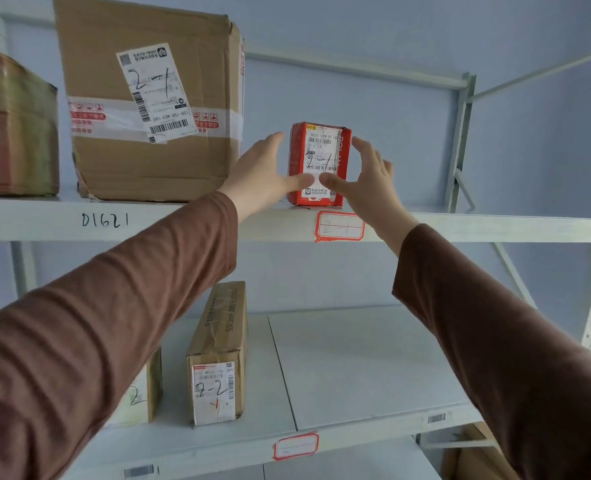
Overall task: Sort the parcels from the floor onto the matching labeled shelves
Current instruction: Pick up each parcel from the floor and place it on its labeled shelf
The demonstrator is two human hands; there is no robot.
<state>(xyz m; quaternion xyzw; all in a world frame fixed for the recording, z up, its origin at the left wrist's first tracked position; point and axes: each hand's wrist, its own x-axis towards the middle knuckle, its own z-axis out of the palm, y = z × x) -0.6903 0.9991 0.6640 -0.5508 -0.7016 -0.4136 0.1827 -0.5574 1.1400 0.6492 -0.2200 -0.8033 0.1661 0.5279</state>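
A small red parcel [318,164] with a white label marked "2-1" stands upright on the upper shelf [460,225], just above the red-framed shelf tag "2-1" [339,226]. My left hand [262,174] lies along the parcel's left side with its fingers straight and its thumb touching the lower front. My right hand [363,178] flanks the right side. Its fingers are spread and slightly off the box, and its thumb touches the lower front.
A large cardboard box [148,98] marked "2-1" stands left of the red parcel, with a taped box [13,126] further left. The lower shelf [356,368] holds a long carton [217,355] marked "2-2" and another box [145,386] half hidden by my left sleeve.
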